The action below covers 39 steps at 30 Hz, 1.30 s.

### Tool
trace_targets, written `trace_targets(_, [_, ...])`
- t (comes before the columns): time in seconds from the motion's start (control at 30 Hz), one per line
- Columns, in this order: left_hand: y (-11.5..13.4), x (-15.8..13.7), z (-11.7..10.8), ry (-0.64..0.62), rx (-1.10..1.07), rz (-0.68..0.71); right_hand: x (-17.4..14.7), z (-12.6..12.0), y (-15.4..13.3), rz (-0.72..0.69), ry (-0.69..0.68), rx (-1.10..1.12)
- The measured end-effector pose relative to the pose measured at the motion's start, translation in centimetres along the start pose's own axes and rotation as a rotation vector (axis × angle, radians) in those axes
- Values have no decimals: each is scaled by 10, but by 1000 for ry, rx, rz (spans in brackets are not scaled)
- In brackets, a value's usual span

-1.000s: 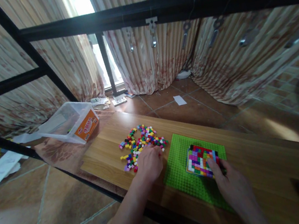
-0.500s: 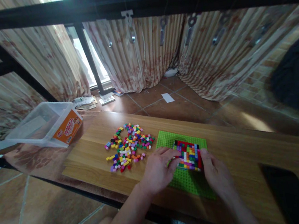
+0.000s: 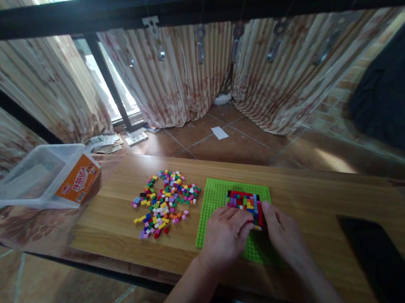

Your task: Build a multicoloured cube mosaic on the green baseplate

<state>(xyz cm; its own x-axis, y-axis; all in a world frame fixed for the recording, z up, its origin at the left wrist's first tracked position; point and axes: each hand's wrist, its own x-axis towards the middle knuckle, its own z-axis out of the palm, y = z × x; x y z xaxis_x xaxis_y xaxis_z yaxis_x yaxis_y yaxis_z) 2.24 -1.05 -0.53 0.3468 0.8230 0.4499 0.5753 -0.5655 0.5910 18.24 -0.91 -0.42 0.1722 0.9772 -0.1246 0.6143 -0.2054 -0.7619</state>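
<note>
A green studded baseplate (image 3: 212,202) lies on the wooden board (image 3: 122,225). A multicoloured patch of small bricks (image 3: 243,200) is built on it. My left hand (image 3: 226,237) rests over the near left part of that patch, fingers bent onto it. Beside it, my right hand (image 3: 282,231) touches the patch's near right corner with its fingertips. I cannot tell whether either hand pinches a brick. A loose heap of small coloured bricks (image 3: 164,201) lies left of the baseplate.
A clear plastic box with an orange label (image 3: 43,176) sits at the far left. A dark flat object (image 3: 381,261) lies on the board at the right. Black frame bars (image 3: 179,6) cross overhead. Curtains, papers and tiled floor are beyond.
My left hand left the loose heap and moved right onto the brick patch. My right hand stayed at the patch's corner. The view shifted right.
</note>
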Motion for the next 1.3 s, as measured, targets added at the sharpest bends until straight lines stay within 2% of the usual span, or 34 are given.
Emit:
trace_targets(0.37, [1,4,17,31,68,-31,-3,-1,1,-26,1,46])
trace_targets(0.53, [0,7,18,20,87,-71,-3,-1,2,-37,19,55])
trace_targets(0.67, [-1,8,18,7,73,-48,-4,-2,0,-32,18,51])
trace_targets(1.1, [7,-1,25,121,119,-70,-3,-3,2,-9,27,97])
trace_targets(1.3, [9,-1,27,152,125,-67,-2,0,6,-6,-34,202])
